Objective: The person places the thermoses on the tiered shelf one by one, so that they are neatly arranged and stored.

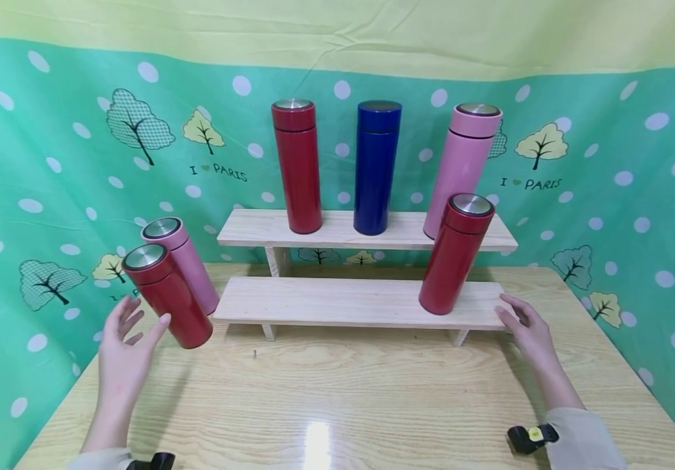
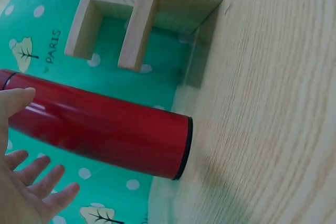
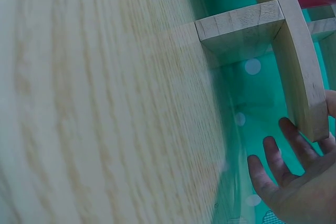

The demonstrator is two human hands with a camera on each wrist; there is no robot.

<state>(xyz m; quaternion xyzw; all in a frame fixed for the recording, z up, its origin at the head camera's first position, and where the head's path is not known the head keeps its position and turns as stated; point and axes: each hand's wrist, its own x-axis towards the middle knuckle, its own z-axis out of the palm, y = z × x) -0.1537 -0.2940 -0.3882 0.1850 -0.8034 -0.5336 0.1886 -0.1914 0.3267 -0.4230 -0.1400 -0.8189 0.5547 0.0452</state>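
Note:
At the left, a red thermos flask stands on the table in front of a pink flask. My left hand is beside the red flask with its fingers spread; its thumb overlaps the flask in the left wrist view, and contact cannot be judged. At the right end of the lower wooden shelf is my right hand. Its thumb and a finger lie around the board's end, the other fingers spread out below in the right wrist view. Another red flask stands on that shelf's right part.
The upper shelf carries a red flask, a blue flask and a pink flask. Behind hangs a green dotted cloth with tree prints. Both shelves stand on a wooden table.

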